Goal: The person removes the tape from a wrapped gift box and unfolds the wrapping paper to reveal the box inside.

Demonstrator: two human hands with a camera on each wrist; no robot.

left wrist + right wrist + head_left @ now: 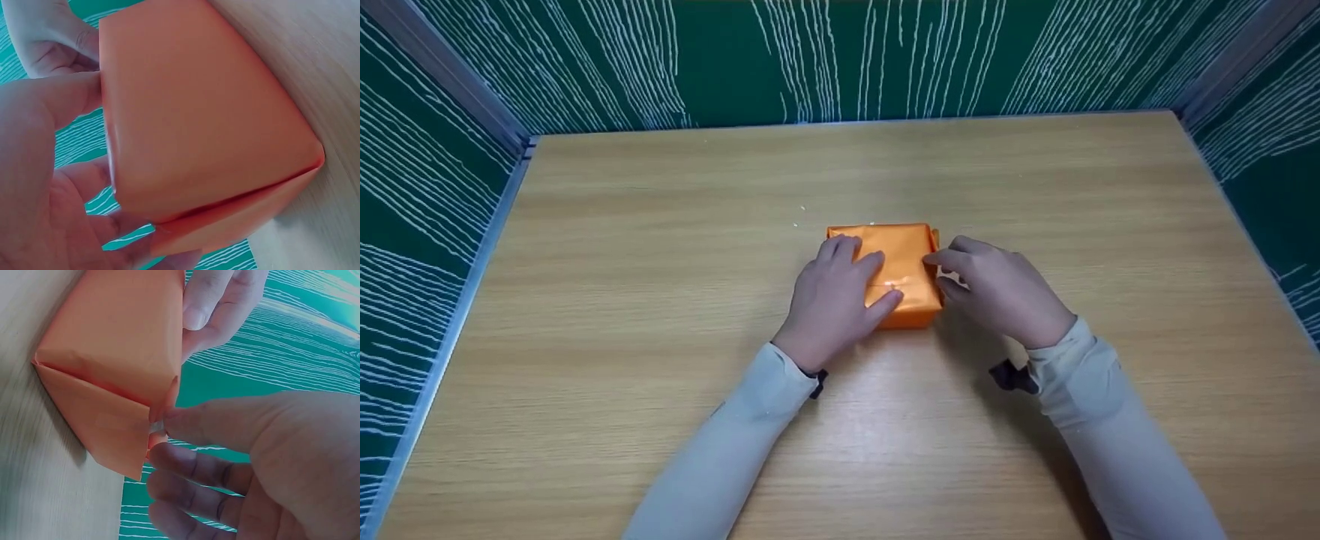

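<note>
An orange paper-wrapped box [896, 259] sits on the wooden table. My left hand [836, 289] rests on its top with fingers and thumb spread. At the box's right end, my right hand [997, 289] has its fingers curled at the edge. In the right wrist view, a short strip of clear tape [156, 426] shows between the thumb tip and the folded end flap [95, 422]; the hand seems to pinch it. The opposite end of the wrapping shows a folded flap [242, 216] in the left wrist view.
The wooden table [645, 225] surrounds the box. Small white specks [799, 217] lie beyond its far left corner. Green panels with white lines [840, 60] stand at the back and sides. Each wrist carries a black strap or mount [1012, 376].
</note>
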